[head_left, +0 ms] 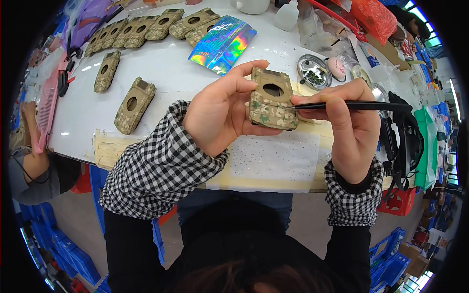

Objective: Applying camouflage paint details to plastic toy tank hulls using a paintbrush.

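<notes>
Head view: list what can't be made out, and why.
Head view:
Camouflage hull: underside, turned away.
Left hand: some fingers, behind the hull.
Tweezers: whether the tips grip anything, too small.
Round dish: dark bits, too small to name.
White container: far part, cut by upper edge.

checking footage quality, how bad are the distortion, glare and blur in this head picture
Head view: strong fisheye bending toward the black rim; head view: rainbow glare on the foil pouch, pale reflections on the white table; head view: left hand, right hand and camouflage piece look fairly sharp.
</notes>
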Demonstrator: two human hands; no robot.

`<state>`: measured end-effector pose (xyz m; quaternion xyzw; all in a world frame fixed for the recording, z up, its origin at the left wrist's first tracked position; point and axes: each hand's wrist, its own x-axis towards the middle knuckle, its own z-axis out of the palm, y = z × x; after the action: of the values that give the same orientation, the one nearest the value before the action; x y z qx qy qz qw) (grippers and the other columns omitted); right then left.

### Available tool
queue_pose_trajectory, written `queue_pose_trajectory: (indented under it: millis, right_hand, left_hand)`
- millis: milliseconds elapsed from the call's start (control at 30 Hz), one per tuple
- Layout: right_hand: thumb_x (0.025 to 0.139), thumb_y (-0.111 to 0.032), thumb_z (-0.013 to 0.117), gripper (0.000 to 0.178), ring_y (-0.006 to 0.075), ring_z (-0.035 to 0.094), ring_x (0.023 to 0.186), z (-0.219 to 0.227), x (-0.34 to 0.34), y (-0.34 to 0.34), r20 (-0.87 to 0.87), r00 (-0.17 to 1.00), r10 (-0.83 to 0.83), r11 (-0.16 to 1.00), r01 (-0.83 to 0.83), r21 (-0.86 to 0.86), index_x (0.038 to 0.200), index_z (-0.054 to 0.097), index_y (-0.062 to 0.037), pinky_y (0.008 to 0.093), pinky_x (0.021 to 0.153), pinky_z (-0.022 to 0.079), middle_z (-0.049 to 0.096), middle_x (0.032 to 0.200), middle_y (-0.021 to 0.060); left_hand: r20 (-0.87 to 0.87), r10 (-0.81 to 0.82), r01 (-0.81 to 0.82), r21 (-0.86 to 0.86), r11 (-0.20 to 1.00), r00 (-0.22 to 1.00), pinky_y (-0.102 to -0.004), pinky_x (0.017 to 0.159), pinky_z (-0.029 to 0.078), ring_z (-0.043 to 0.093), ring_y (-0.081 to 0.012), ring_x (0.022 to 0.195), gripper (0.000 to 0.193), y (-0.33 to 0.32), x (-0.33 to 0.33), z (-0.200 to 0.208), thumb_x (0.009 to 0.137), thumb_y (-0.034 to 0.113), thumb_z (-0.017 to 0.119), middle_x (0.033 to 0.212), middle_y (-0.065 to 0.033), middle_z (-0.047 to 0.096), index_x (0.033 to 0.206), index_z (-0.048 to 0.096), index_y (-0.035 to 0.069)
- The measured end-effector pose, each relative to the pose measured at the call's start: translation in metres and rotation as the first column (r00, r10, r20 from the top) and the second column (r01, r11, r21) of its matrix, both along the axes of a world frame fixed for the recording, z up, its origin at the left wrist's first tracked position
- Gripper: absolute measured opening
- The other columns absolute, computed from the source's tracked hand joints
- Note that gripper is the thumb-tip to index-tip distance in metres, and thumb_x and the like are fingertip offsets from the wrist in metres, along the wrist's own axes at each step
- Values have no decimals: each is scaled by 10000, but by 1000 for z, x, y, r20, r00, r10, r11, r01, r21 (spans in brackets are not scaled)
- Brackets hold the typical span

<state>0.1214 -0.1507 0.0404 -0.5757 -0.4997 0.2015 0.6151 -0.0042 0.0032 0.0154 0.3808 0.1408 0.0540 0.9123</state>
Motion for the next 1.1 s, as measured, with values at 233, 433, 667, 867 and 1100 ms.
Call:
queue_pose_trajectory:
  millis: [233,433,667,867,1100]
  right_hand:
    - [972,-172,440,208,247,664,871,-1,1,0,25,1000,-2,1000,2,12,945,449,34,308,756,561,626,881,177]
    - [971,-177,444,214,237,663,856,-2,0,0,37,999,-9,1000,8,16,934,446,34,303,749,558,629,880,183]
    - [970,-178,448,217,237,662,857,-2,1,0,54,999,-2,1000,1,19,934,446,36,302,753,554,631,880,184]
    - [966,-176,457,211,233,658,865,-3,1,0,63,998,1,1000,-3,26,929,444,31,302,763,547,631,883,184]
    - [963,-166,466,186,249,652,882,-3,2,-1,84,996,29,999,-32,38,933,444,16,319,777,542,627,885,185]
  left_hand:
    - [-7,5,-5,10,1000,1000,-388,768,583,601,-392,1019,501,0,0,1,926,216,286,1278,-196,486,1401,240,65]
    - [-13,23,-22,20,1000,1000,-390,769,583,608,-382,1011,491,-1,0,2,931,214,285,1273,-191,494,1398,253,62]
    - [-7,22,-22,17,1000,1000,-391,772,582,608,-380,1012,487,-1,-1,1,932,212,280,1273,-190,496,1396,259,64]
    - [-19,22,-22,16,1000,1000,-394,768,579,604,-392,1014,492,-1,0,1,928,212,279,1269,-200,497,1398,260,68]
    - [-8,8,-8,1,1000,1000,-396,769,575,600,-405,1012,497,0,0,-1,926,216,286,1268,-207,495,1399,260,68]
